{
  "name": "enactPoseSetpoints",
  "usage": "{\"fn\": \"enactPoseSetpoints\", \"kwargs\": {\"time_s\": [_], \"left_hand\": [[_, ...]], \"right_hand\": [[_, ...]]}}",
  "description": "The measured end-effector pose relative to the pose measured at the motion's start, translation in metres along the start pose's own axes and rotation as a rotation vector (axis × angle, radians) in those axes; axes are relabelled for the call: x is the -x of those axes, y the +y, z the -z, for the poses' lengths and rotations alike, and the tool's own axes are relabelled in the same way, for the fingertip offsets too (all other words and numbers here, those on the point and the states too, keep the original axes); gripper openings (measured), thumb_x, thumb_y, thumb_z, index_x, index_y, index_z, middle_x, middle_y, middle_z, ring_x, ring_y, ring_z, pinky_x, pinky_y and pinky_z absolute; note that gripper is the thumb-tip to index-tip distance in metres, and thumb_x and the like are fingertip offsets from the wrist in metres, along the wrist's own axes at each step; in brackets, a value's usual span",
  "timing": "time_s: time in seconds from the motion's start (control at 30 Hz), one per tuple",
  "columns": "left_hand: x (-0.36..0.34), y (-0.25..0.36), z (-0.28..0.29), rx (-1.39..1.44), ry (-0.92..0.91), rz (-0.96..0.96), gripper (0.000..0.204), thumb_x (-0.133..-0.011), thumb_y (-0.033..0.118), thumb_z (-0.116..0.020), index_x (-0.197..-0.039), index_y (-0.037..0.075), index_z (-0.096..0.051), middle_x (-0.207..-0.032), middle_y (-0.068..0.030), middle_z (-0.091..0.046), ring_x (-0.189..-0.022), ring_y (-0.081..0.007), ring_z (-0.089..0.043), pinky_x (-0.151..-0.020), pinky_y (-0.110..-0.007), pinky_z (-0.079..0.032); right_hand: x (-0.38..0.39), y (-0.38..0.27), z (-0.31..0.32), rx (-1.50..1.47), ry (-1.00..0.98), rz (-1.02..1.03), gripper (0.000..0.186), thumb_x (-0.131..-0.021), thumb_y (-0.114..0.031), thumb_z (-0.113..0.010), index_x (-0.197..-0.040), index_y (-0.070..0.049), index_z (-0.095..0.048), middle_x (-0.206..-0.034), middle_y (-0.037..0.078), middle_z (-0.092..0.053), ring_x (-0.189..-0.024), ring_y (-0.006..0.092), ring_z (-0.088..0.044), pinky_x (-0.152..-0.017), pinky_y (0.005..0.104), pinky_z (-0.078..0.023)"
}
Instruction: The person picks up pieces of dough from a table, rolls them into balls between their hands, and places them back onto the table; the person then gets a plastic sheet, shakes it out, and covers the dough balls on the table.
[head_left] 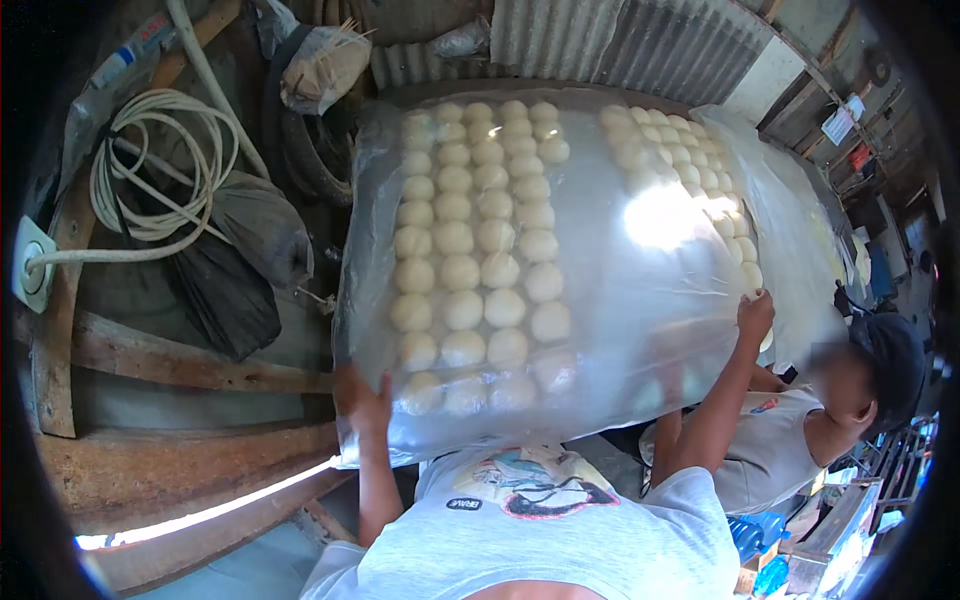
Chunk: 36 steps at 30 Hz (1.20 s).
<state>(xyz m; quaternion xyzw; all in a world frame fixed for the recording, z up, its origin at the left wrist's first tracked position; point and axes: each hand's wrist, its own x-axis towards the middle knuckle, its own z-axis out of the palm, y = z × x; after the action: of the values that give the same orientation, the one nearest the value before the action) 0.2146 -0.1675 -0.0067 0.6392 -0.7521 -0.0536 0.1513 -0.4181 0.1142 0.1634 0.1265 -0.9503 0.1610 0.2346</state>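
Rows of round, pale dough balls (457,237) lie on a table under a clear plastic sheet (600,290). A second group of dough balls (690,150) shows at the far right, partly outside the sheet's edge. My left hand (362,400) is at the near left corner of the sheet, thumb apart from the fingers, which are somewhat blurred. On the right, my right hand (757,312) pinches the sheet's edge, close beside the outermost dough balls. Glare hides part of the sheet's middle.
A co-worker (780,430) in a light sleeveless top sits close at my right, an arm near the sheet. A coiled white cable (165,165) and a dark plastic bag (225,290) hang at left. Wooden beams (200,475) run along the left. Corrugated metal (560,40) stands behind.
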Motion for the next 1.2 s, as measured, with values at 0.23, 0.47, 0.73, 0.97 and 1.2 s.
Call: {"fn": "enactPoseSetpoints", "kwargs": {"time_s": [0.23,0.47,0.73,0.97,1.2], "left_hand": [[-0.059,0.095,-0.018,0.027,-0.389,0.052,0.067,-0.091,0.046,-0.053,-0.143,0.007,-0.035,-0.148,-0.0277,-0.027,-0.137,-0.0482,-0.021,-0.111,-0.056,-0.021],[-0.238,0.16,-0.064,0.306,0.136,-0.437,0.063,-0.093,0.044,-0.051,-0.14,0.004,-0.039,-0.147,-0.0274,-0.03,-0.136,-0.0448,-0.026,-0.111,-0.052,-0.023],[-0.437,0.167,-0.173,0.133,-0.024,-0.354,0.06,-0.096,0.048,-0.042,-0.146,0.016,-0.034,-0.153,-0.0195,-0.023,-0.142,-0.0373,-0.019,-0.114,-0.05,-0.016],[-0.533,0.162,-0.22,0.251,-0.122,-0.105,0.063,-0.096,0.055,-0.033,-0.149,0.022,-0.024,-0.154,-0.0134,-0.023,-0.14,-0.0366,-0.023,-0.114,-0.051,-0.017],[-0.598,0.16,-0.209,0.2,-0.346,0.029,0.076,-0.092,0.064,-0.034,-0.151,0.018,-0.02,-0.152,-0.0207,-0.023,-0.137,-0.0401,-0.028,-0.11,-0.05,-0.026]], "right_hand": [[-0.032,0.008,0.011,-0.119,0.014,-0.051,0.013,-0.079,-0.014,-0.063,-0.081,-0.001,-0.063,-0.08,0.02,-0.065,-0.078,0.0378,-0.064,-0.07,0.0434,-0.049],[-0.038,0.026,0.018,-0.136,-0.07,0.047,0.019,-0.082,-0.016,-0.064,-0.09,0.002,-0.065,-0.086,0.022,-0.065,-0.079,0.041,-0.062,-0.072,0.0449,-0.049],[-0.02,-0.005,0.056,-0.186,-0.025,0.061,0.018,-0.087,-0.011,-0.056,-0.08,0.006,-0.055,-0.062,0.009,-0.048,-0.059,0.0175,-0.045,-0.059,0.0333,-0.039],[0.006,0.036,0.069,-0.088,-0.149,-0.19,0.022,-0.089,-0.016,-0.062,-0.097,0.004,-0.064,-0.085,0.005,-0.06,-0.078,0.0138,-0.055,-0.071,0.0284,-0.044],[-0.009,0.032,0.065,-0.308,-0.292,-0.179,0.023,-0.093,-0.02,-0.059,-0.102,0.0,-0.065,-0.088,0.003,-0.059,-0.078,0.0107,-0.054,-0.069,0.0247,-0.044]]}}
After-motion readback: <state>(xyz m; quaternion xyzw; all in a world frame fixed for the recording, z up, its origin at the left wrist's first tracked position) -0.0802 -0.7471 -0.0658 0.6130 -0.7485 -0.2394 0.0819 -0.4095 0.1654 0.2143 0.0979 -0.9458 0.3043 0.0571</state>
